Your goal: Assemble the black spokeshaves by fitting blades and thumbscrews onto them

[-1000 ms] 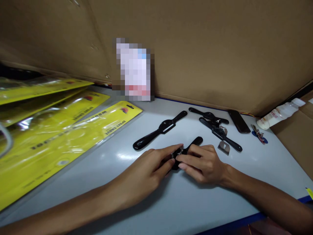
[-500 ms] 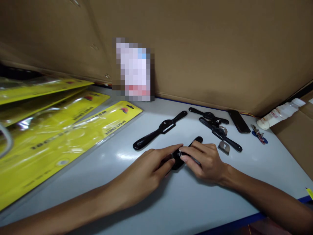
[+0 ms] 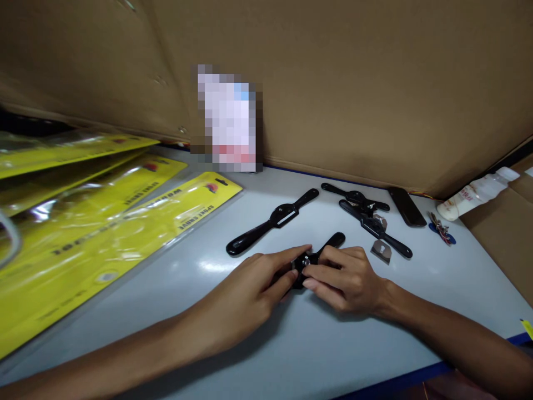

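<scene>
A black two-handled spokeshave (image 3: 333,242) lies on the pale grey table (image 3: 258,339) between my hands. My left hand (image 3: 250,289) covers its near handle and holds it down, fingers curled over it. My right hand (image 3: 343,278) pinches a small screw at the tool's middle with thumb and fingertips. Most of the tool is hidden; only the far handle tip shows.
Another black spokeshave (image 3: 272,221) lies behind my hands, two more (image 3: 366,216) are heaped at the right with a loose metal blade (image 3: 382,250). A dark phone (image 3: 407,206), keys (image 3: 442,230) and a white bottle (image 3: 478,193) sit far right. Yellow blister cards (image 3: 95,233) cover the left. Cardboard walls (image 3: 353,83) stand behind.
My right fingers shifted slightly at the middle of the spokeshave, back and forth, as in turning the screw. My left hand stayed put.
</scene>
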A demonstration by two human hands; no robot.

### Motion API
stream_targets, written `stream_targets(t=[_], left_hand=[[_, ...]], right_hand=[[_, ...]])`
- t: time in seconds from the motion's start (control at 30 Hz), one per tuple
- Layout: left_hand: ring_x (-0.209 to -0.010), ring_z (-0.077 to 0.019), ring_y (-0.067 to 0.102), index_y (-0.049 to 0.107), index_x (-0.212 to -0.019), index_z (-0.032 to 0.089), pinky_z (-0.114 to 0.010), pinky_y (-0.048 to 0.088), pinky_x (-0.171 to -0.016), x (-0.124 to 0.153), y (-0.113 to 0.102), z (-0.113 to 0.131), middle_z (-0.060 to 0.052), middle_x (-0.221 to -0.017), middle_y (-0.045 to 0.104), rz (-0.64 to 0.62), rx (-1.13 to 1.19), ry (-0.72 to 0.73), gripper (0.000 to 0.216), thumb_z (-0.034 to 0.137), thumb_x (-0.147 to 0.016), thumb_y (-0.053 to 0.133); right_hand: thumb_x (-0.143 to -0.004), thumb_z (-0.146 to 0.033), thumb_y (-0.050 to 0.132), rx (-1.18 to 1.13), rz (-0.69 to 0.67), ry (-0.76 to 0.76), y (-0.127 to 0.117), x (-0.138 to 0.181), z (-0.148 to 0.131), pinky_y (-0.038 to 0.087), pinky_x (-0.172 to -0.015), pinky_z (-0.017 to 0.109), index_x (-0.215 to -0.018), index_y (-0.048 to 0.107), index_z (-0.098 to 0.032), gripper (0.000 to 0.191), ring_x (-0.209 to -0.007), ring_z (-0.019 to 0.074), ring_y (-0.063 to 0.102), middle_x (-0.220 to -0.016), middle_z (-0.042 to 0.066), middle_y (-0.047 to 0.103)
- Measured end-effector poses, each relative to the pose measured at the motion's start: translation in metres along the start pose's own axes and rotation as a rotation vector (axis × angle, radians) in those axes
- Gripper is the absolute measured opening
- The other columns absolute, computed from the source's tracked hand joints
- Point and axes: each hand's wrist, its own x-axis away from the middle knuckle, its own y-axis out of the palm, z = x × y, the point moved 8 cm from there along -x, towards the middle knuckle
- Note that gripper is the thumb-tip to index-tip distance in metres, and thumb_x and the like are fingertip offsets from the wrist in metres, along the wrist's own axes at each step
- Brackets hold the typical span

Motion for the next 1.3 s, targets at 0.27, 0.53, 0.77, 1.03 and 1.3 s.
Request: stream_targets(t=[0.27, 0.53, 0.77, 1.03, 1.3], left_hand=[[-0.063, -0.0152, 0.055, 0.059, -0.137, 0.016, -0.027, 0.045, -0.063, 0.001, 0.001, -0.003, 0.002, -0.073, 0.067, -0.004, -0.006, -0.016, 0.045, 0.031, -0.099, 0.039], [-0.065, -0.0156, 0.056, 0.061, -0.134, 0.016, -0.027, 0.045, -0.064, 0.000, 0.001, -0.002, 0.001, -0.076, 0.068, -0.008, 0.003, -0.028, 0.044, 0.032, -0.099, 0.039], [-0.077, -0.0167, 0.062, 0.064, -0.130, 0.019, -0.028, 0.048, -0.074, 0.000, -0.002, 0.003, 0.000, -0.087, 0.073, 0.017, 0.021, 0.013, 0.041, 0.029, -0.098, 0.041], [-0.066, -0.0149, 0.057, 0.062, -0.132, 0.018, -0.026, 0.045, -0.064, 0.002, -0.001, 0.000, 0.002, -0.078, 0.070, 0.008, 0.008, 0.003, 0.041, 0.030, -0.099, 0.041], [-0.064, -0.0152, 0.055, 0.060, -0.136, 0.017, -0.026, 0.044, -0.062, 0.001, -0.001, 0.001, 0.002, -0.073, 0.068, 0.001, -0.014, -0.020, 0.043, 0.029, -0.099, 0.039]], right_hand=[[-0.106, -0.028, 0.043, 0.040, -0.016, 0.099, 0.002, 0.000, 0.009, 0.038, -0.051, 0.025, -0.073, 0.069, -0.015, 0.044, -0.053, 0.0102, 0.049, -0.065, 0.001, 0.059], [-0.106, -0.028, 0.044, 0.061, 0.009, 0.127, -0.001, 0.001, 0.010, 0.040, -0.052, 0.024, -0.091, 0.074, -0.014, 0.037, -0.054, 0.0106, 0.052, -0.068, 0.001, 0.062], [-0.105, -0.027, 0.046, 0.034, -0.016, 0.013, 0.001, 0.000, 0.001, 0.040, -0.052, 0.025, -0.091, 0.075, -0.014, 0.034, -0.056, 0.0105, 0.052, -0.069, 0.001, 0.062], [-0.106, -0.028, 0.042, 0.045, -0.048, 0.075, 0.004, 0.000, 0.006, 0.037, -0.050, 0.026, -0.072, 0.069, -0.015, 0.045, -0.053, 0.0106, 0.047, -0.064, 0.001, 0.057], [-0.106, -0.028, 0.043, 0.066, -0.038, 0.146, 0.003, 0.002, 0.012, 0.037, -0.051, 0.025, -0.080, 0.072, -0.015, 0.041, -0.053, 0.0103, 0.048, -0.065, 0.001, 0.058]])
